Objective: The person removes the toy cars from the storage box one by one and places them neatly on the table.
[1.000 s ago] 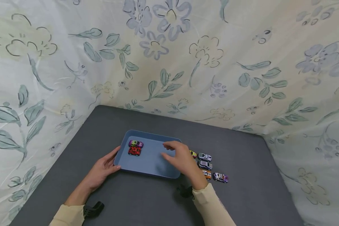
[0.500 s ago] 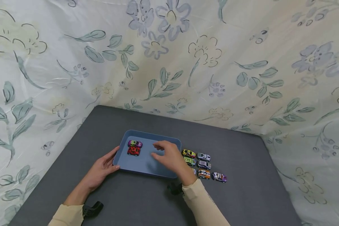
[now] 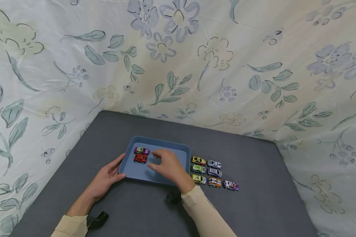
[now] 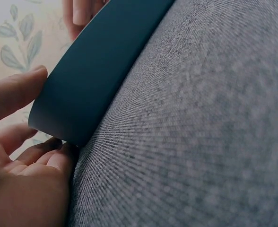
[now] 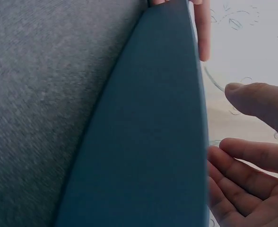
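A blue tray (image 3: 178, 151) lies on the dark grey table. My left hand (image 3: 106, 179) holds its left end; in the left wrist view the thumb (image 4: 23, 90) meets the rim and the other fingers are bent at the wall's lower edge. Two toy cars sit inside the tray near its left end, a purple and green one (image 3: 141, 150) behind a red one (image 3: 140, 158). Above the tray, just right of these cars, is my right hand (image 3: 167, 166). Its thumb and fingers are apart, with nothing seen between them.
Right of the tray, several toy cars stand in rows, among them a yellow one (image 3: 198, 160), a white one (image 3: 214, 164) and an orange one (image 3: 214, 182). A purple and white car (image 3: 230, 185) is farthest right. A flowered cloth (image 3: 178, 65) rises behind the table.
My right hand has moved left across the tray towards the two cars in it, uncovering the cars on the table at right. The left hand and tray have stayed in place.
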### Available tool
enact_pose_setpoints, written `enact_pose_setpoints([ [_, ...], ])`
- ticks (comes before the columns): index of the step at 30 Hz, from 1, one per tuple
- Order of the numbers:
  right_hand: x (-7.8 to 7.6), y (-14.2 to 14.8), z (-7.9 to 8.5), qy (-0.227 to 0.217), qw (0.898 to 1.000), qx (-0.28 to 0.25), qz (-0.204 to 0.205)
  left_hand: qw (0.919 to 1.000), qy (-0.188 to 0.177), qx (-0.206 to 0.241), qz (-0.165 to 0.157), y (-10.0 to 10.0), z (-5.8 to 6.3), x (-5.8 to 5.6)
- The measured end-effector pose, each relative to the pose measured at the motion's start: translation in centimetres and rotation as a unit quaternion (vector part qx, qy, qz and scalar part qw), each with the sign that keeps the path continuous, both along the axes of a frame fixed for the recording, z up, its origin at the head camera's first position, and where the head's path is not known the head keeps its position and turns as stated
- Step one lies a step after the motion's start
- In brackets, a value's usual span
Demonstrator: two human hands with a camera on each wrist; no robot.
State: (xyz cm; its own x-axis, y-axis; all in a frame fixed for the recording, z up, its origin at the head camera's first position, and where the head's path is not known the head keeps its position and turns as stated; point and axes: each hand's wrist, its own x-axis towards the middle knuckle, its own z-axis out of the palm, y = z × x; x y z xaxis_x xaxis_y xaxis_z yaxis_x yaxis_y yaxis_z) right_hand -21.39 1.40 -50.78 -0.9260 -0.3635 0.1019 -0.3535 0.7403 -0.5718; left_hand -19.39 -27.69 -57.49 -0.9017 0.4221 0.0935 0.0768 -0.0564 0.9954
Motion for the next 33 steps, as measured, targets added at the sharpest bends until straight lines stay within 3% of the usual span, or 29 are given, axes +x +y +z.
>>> enact_pose_setpoints([
  [23,-1.2,-3.1,-0.5,0.013,0.999,0.006,-0.033,1.0,0.002,0.004,-0.001,0.1,0.3,-0.3],
  [33,-1.8,-3.7,-1.6,0.032,0.999,0.034,-0.029,0.9998,-0.007,0.015,-0.007,0.1,0.3,-0.1],
])
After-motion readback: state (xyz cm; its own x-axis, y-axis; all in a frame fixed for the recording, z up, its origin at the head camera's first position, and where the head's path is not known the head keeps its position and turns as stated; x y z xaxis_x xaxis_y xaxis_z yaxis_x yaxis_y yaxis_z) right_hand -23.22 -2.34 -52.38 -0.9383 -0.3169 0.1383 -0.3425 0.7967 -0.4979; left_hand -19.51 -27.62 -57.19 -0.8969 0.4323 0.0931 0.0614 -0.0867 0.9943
